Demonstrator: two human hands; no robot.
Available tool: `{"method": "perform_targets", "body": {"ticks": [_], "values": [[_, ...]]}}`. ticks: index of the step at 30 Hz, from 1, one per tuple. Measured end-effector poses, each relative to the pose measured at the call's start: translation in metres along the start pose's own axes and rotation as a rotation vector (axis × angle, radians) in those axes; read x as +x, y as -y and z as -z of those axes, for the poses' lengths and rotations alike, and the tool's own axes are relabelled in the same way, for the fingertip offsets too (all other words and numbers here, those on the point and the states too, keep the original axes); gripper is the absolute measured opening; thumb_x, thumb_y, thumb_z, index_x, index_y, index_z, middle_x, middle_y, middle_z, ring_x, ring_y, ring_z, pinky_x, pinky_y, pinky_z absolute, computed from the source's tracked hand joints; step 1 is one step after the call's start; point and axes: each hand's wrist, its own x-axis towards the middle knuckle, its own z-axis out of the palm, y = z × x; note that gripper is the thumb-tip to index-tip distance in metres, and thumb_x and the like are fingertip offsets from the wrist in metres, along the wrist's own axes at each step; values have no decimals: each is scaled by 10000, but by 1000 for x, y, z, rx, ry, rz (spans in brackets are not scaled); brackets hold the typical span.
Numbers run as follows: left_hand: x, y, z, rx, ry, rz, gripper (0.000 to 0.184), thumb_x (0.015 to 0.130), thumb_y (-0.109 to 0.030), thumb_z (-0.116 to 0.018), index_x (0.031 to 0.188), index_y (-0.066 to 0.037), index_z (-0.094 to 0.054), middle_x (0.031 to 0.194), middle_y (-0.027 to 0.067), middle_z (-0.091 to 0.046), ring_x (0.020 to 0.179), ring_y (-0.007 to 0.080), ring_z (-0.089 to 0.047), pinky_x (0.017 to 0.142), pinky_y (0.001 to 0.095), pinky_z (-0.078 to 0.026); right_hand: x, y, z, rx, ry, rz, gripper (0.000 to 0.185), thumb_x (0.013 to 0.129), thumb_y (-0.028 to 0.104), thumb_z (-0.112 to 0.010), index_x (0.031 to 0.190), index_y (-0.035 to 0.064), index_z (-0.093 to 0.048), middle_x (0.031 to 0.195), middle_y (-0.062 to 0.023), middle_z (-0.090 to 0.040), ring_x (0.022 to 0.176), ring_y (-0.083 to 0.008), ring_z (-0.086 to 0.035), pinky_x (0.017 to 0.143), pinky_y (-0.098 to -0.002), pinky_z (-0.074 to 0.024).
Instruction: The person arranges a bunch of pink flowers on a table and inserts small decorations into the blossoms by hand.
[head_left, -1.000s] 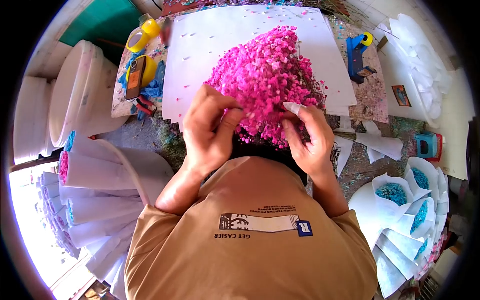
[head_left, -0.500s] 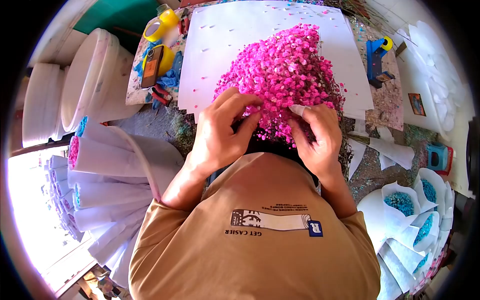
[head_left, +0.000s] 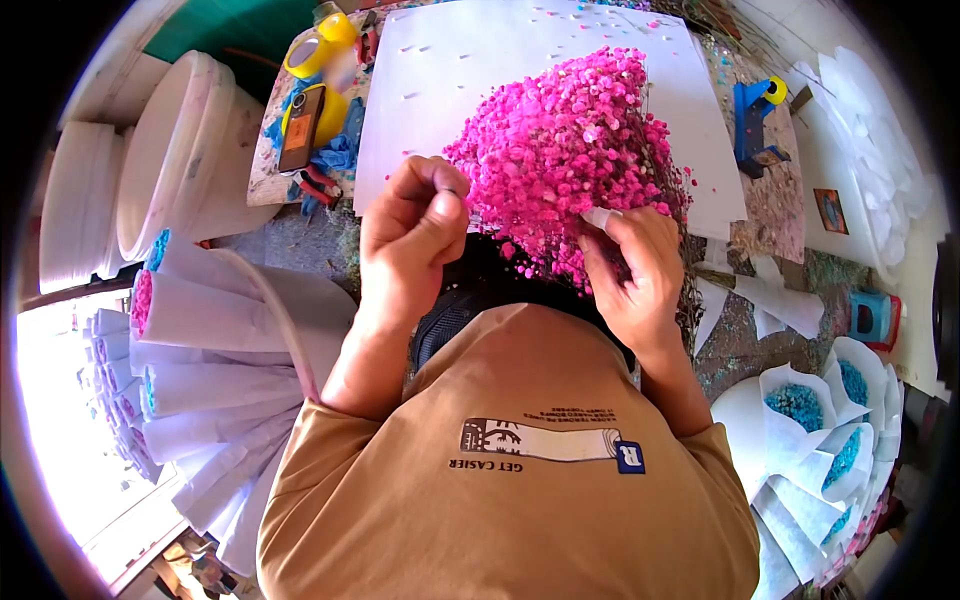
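Observation:
A big bunch of bright pink baby's breath (head_left: 560, 150) leans over the front of the white paper sheets (head_left: 420, 110), its blossoms toward me. At its left edge is my left hand (head_left: 412, 225), thumb and fingers pinched together; whatever they may hold is too small to make out. On the lower right side of the blossoms, my right hand (head_left: 640, 265) has its thumb and forefinger closed on the flowers. A white wrap covers one of its fingertips. The stems are mostly hidden behind that hand.
A phone (head_left: 302, 128), yellow tape rolls (head_left: 305, 57) and red-handled pliers (head_left: 318, 187) lie at the table's left. A blue tape dispenser (head_left: 750, 130) stands right. Paper-wrapped bunches (head_left: 215, 310) fill the left side; wrapped blue flowers (head_left: 797, 405) stand lower right.
My left hand has drawn back left from the blossoms, and its fingers have closed into a pinch. My right hand stays at the bunch.

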Motion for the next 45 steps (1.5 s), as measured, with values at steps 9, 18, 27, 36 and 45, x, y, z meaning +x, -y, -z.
{"method": "perform_targets", "body": {"ticks": [9,18,27,36,45], "values": [[-16,-15,-32,955,259,-107,129,890,-18,-645,1013,18,-654,883,149,-608,760,295,-630,677,376,-502,-1,3,-1,22,0,-28,327,751,-34,-783,1062,23,-702,921,-106,-683,841,-298,-625,808,-399,-452],[-18,11,-20,1058,77,-238,140,874,-34,-719,984,-3,-638,858,82,-604,733,231,-629,635,342,-491,0,4,0,26,20,-22,314,750,-34,-781,1048,28,-702,914,-101,-679,833,-301,-626,792,-398,-448],[14,6,-33,1142,67,-244,218,873,-10,-710,1082,-1,-647,770,66,-566,651,170,-543,602,304,-469,-2,2,-6,17,32,-17,262,771,8,-774,1015,76,-707,905,-47,-693,820,-241,-634,784,-370,-429],[-2,-6,-21,312,139,59,84,1023,-16,-521,1103,-1,-544,877,18,-582,743,72,-501,638,238,-424,-1,-1,-5,28,19,-22,261,773,15,-767,1017,84,-708,910,-36,-703,815,-238,-635,798,-371,-429],[5,11,-38,1203,159,-283,150,871,27,-650,1019,-2,-658,906,160,-626,748,336,-659,674,406,-533,-2,0,-4,31,23,-26,264,775,15,-766,1022,86,-705,911,-37,-703,824,-241,-639,795,-377,-428]]}}
